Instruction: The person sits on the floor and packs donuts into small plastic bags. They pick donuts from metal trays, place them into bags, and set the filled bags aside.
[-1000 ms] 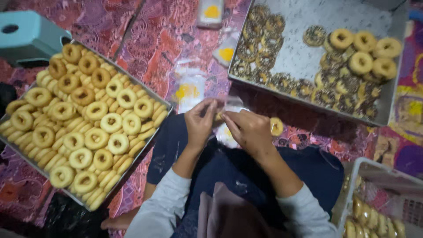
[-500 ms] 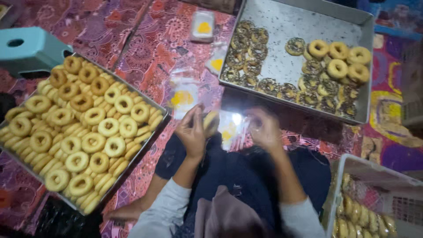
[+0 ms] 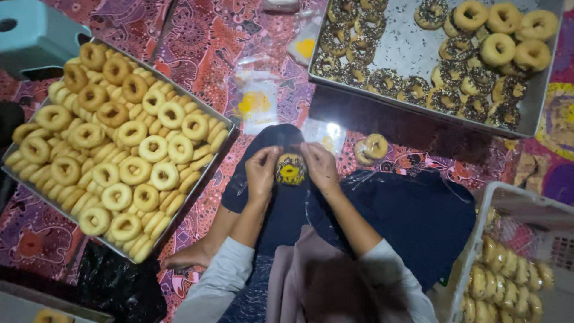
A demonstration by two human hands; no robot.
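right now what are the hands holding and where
Both hands, left and right, hold one bagged doughnut, fingers pinching its left and right edges.

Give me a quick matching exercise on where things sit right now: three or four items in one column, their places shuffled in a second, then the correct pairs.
Things:
1. Tray of plain doughnuts
2. Tray of sprinkled doughnuts
3. Wrapped doughnut
4. White basket

Places:
A. lower right corner
B. between the left hand and right hand
C. left side, on the patterned mat
D. upper right

Pairs: 1-C, 2-D, 3-B, 4-A
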